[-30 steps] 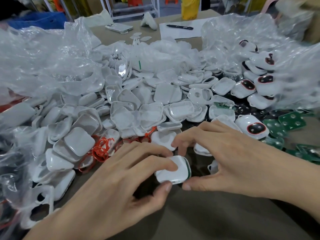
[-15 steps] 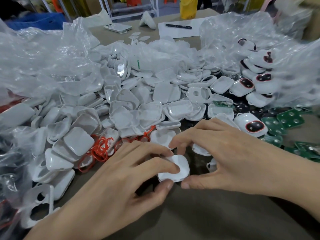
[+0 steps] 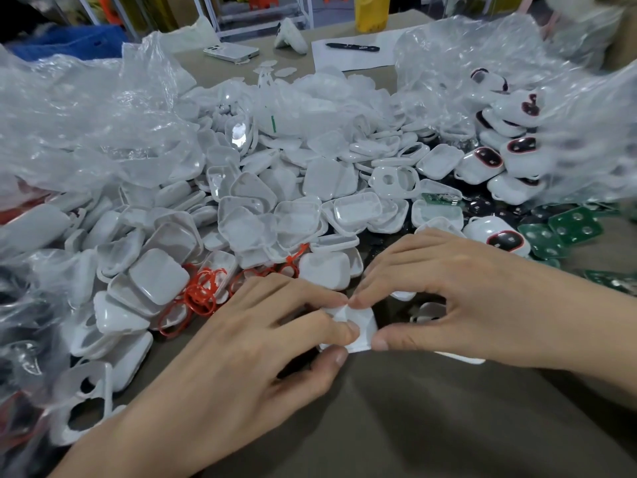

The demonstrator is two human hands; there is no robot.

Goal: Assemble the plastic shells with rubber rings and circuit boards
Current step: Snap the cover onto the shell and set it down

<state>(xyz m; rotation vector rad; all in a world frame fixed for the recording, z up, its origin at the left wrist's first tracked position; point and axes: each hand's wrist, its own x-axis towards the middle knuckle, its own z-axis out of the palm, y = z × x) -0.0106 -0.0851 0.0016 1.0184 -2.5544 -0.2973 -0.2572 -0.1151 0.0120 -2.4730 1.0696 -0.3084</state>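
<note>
Crowding the upper frame, the heap of loose shells [image 3: 262, 215] could slide into the work. Lower centre, the left hand [image 3: 241, 357] and right hand [image 3: 465, 305] both pinch one white shell [image 3: 365, 326] on the counter [image 3: 413, 426]; uneven pressure may leave it half-snapped or flick it away.

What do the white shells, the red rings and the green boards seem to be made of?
White shells: hard moulded plastic, smooth and slightly glossy; light glints on their rims. Red rings: probably soft rubber, matte; the thin loops lie bent and tangled. Green boards: rigid, flat circuit-board laminate, it seems, green-coated with round silvery pads.
</note>
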